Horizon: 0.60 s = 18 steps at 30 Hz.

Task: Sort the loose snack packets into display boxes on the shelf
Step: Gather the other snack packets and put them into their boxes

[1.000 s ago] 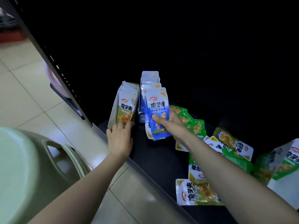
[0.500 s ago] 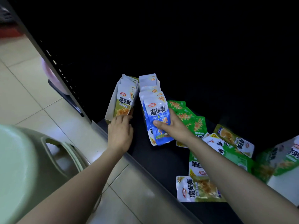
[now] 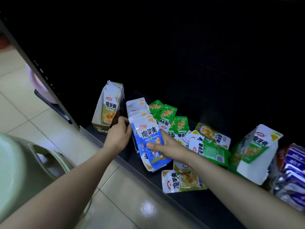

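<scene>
Packets [image 3: 208,150] lie loose across the middle of the shelf [image 3: 189,205], so we judge the sorting partly done. At the shelf's left end an olive box [image 3: 96,119] stands upright, packed with olive packets, and just right of it a blue box [image 3: 137,104] holds a row of its own. Left to do — the green packets [image 3: 170,119] heaped behind the right hand, the mixed ones beside them, and one olive packet [image 3: 182,181] lying flat at the front edge. A green box [image 3: 259,156] lies tipped toward the right end, with a packet or so inside as far as we can see; we take it for the green ones' home.

The right hand [image 3: 168,147] grasps a fanned stack of blue packets [image 3: 151,138], thumb across the front and fingers behind. It holds the stack tilted, just in front of the blue box. We read this as the step of feeding that stack into the blue box. The left hand [image 3: 118,137] sits in the gap between the two boxes, fingers curled, at the left edge of the blue stack — whether it grips the box wall, the packets or nothing we cannot tell.
</scene>
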Motion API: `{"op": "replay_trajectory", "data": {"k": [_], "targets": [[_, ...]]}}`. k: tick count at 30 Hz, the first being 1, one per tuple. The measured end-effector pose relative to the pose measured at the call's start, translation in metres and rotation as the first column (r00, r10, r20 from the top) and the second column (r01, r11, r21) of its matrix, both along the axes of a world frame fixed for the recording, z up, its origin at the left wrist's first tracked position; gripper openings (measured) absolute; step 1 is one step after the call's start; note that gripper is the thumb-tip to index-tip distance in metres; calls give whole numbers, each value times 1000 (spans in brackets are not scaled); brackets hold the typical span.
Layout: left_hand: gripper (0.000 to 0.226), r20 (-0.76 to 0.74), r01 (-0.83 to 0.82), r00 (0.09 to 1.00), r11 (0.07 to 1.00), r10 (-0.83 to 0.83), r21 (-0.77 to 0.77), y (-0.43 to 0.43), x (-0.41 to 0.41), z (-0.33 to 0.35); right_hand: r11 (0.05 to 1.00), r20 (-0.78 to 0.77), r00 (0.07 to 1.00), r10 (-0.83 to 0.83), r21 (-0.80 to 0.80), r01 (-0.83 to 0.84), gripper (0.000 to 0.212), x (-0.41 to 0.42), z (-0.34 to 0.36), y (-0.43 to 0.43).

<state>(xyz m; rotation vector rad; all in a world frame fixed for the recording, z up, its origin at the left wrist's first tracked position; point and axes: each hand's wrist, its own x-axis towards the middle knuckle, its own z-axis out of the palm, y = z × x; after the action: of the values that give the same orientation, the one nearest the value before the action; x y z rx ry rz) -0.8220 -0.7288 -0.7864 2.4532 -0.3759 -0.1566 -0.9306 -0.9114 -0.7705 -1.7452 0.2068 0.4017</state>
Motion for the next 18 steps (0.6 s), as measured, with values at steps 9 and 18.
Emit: {"op": "replay_trajectory", "data": {"k": [9, 18], "targets": [[30, -63, -29, 998, 999, 30, 29, 1, -1, -1, 898, 204, 879, -432, 192, 396, 56, 29, 10, -19], [24, -89, -9, 996, 992, -3, -127, 13, 1, -6, 925, 272, 884, -380, 100, 367, 59, 49, -14, 48]]}}
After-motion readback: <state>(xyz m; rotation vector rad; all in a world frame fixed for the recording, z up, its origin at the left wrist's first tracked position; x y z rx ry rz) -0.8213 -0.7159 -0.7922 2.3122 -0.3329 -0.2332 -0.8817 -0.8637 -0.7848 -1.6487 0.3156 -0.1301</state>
